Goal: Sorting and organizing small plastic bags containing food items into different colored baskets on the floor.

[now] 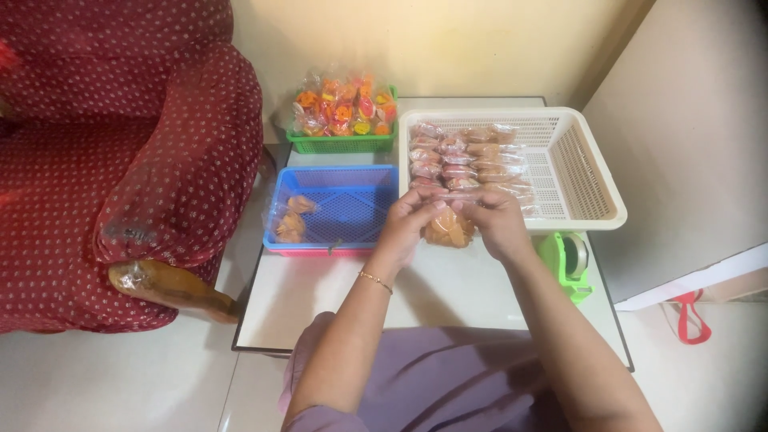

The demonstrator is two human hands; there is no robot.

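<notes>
holding a snack bag over the worktop

gripping the top of a small clear bag of brown snacks, both hands meet above the white worktop, just in front of the trays. the left hand pinches the bag's neck from the left, fingers closed on the plastic; a thin bracelet sits on that wrist. the right hand pinches the same neck from the right, fingers closed too. the bag hangs below the fingertips, its brown contents showing between the two hands.

behind the hands a cream tray holds rows of filled bags along its left half. to its left a blue tray holds a few more bagged snacks in its near left corner. further back a green basket is piled with orange and yellow packets. a green tape dispenser stands just right of the right hand. a red dotted armchair stands left of the worktop.
</notes>
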